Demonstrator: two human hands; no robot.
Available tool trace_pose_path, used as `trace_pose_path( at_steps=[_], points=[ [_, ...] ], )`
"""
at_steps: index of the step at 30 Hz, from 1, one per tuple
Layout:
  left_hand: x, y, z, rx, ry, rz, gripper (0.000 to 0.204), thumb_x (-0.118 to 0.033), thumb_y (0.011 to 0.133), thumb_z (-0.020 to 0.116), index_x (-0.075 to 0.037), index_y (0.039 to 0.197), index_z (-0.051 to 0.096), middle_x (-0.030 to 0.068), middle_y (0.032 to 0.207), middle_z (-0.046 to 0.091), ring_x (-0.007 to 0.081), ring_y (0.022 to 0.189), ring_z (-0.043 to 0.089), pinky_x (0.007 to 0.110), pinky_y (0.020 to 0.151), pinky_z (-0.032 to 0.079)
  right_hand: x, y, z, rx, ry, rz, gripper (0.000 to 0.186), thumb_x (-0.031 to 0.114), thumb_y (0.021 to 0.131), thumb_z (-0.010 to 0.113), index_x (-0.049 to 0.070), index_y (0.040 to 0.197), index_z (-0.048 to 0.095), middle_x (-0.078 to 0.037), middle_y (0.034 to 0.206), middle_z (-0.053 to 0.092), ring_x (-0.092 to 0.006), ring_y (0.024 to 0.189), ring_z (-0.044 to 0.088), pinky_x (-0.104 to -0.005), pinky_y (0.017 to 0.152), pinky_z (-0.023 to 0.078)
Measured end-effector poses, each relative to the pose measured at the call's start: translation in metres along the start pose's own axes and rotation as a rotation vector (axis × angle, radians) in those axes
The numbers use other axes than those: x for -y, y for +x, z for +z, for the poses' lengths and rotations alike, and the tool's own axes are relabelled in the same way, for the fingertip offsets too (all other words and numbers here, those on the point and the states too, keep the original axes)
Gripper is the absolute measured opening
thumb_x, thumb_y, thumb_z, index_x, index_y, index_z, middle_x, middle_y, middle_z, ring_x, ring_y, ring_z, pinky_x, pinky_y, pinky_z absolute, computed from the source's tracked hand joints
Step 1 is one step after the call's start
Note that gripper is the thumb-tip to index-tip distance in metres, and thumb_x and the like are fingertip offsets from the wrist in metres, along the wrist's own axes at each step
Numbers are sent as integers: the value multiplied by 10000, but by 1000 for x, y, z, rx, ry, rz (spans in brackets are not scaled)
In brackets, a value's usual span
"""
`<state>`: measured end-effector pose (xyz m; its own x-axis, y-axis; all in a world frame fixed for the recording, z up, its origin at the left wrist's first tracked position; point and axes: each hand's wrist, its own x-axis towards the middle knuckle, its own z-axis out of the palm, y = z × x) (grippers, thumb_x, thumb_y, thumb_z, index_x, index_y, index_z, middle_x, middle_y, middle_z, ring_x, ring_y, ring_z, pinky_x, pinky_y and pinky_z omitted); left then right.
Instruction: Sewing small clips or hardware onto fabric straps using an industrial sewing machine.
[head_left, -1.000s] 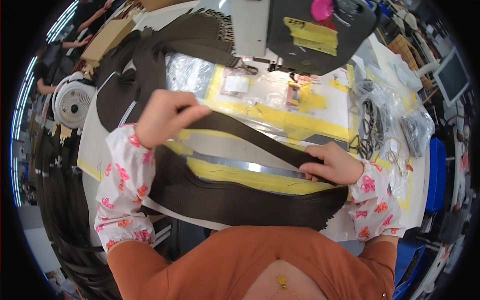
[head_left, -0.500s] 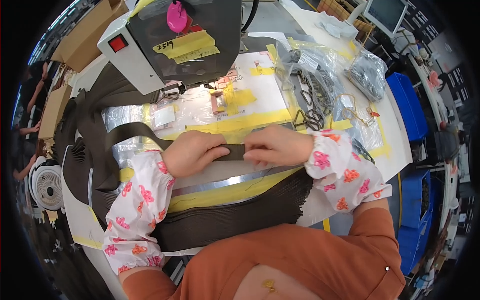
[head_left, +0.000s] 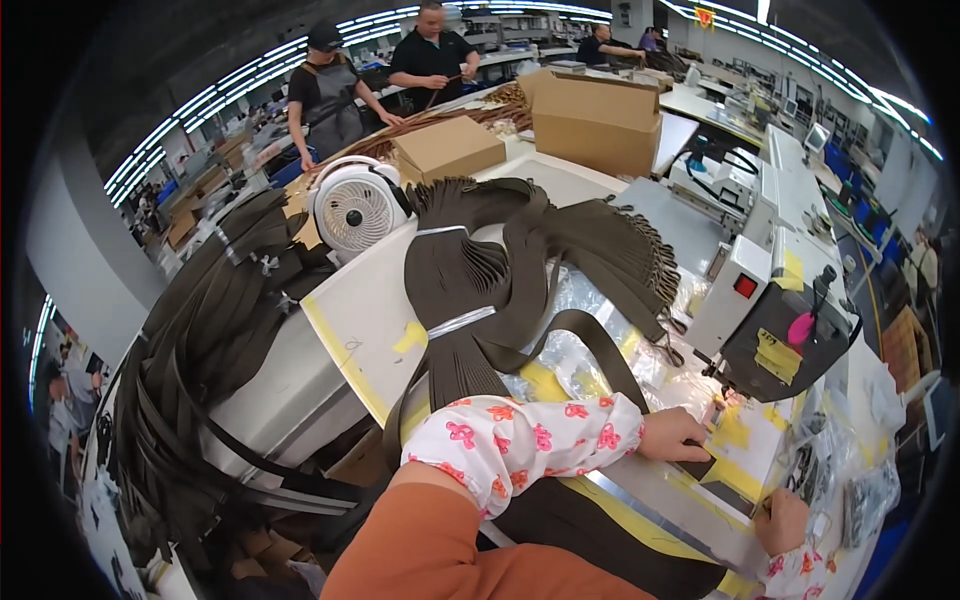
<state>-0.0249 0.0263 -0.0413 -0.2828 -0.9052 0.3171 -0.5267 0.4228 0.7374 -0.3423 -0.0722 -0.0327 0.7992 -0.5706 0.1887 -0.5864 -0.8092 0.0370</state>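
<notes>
My left hand [head_left: 676,432], below a patterned sleeve, grips a dark olive strap [head_left: 590,328] that loops back to bundled straps [head_left: 455,290] tied with pale bands. Lower right, my right hand [head_left: 785,522] is curled; what it holds, if anything, is hard to make out. Between and below my hands run a metal strip [head_left: 665,510] with yellow tape and a stack of dark straps [head_left: 590,540]. A machine [head_left: 745,310] with a dark head stands just beyond my hands, over a taped white work plate [head_left: 755,440].
A white fan [head_left: 355,215] and cardboard boxes [head_left: 595,130] stand behind. More straps [head_left: 200,360] hang at left. Plastic bags [head_left: 855,460] lie at right. Two co-workers [head_left: 430,60] [head_left: 328,105] stand across the benches, others farther off.
My view has swung up and left, showing the room. My hands, close together half a second ago, are now farther apart along the taped edge.
</notes>
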Motion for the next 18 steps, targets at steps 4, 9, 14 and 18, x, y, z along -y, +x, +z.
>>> trace_pose_path(
  at_steps=[4, 9, 14, 18],
  points=[
    [6, -2, -12, -57, -75, -29, 285, -256, 828, 601, 0, 703, 592, 134, 591, 547, 228, 521, 509, 319, 515, 402, 18, 27, -42, -104, 281, 8, 87, -5, 710, 476, 2, 795, 460, -146, 609, 492, -314, 568, 519, -388, 514, 396],
    [-2, 0, -17, -211, -187, -103, 224, -222, 802, 633, 1, 824, 639, 110, 667, 623, 146, 560, 547, 281, 549, 427, 73, 78, -46, 119, 1072, 282, 104, 19, 878, 375, -10, 878, 475, -65, 579, 517, -116, 458, 511, -237, 431, 404],
    [-10, 3, -20, -312, -90, -29, 212, -228, 783, 631, -16, 784, 632, 129, 614, 592, 224, 521, 555, 316, 524, 428, 85, 118, 16, 220, 1155, 147, 153, 12, 842, 435, -26, 983, 477, -57, 601, 519, -98, 510, 514, -234, 490, 436],
    [-6, -6, -21, -266, 113, -161, 240, -271, 768, 599, -35, 726, 605, 157, 568, 550, 323, 541, 559, 384, 510, 425, 105, 122, 22, 191, 1355, 189, 173, -1, 812, 487, -33, 982, 473, -37, 578, 484, -83, 510, 485, -236, 496, 422]
  ],
)
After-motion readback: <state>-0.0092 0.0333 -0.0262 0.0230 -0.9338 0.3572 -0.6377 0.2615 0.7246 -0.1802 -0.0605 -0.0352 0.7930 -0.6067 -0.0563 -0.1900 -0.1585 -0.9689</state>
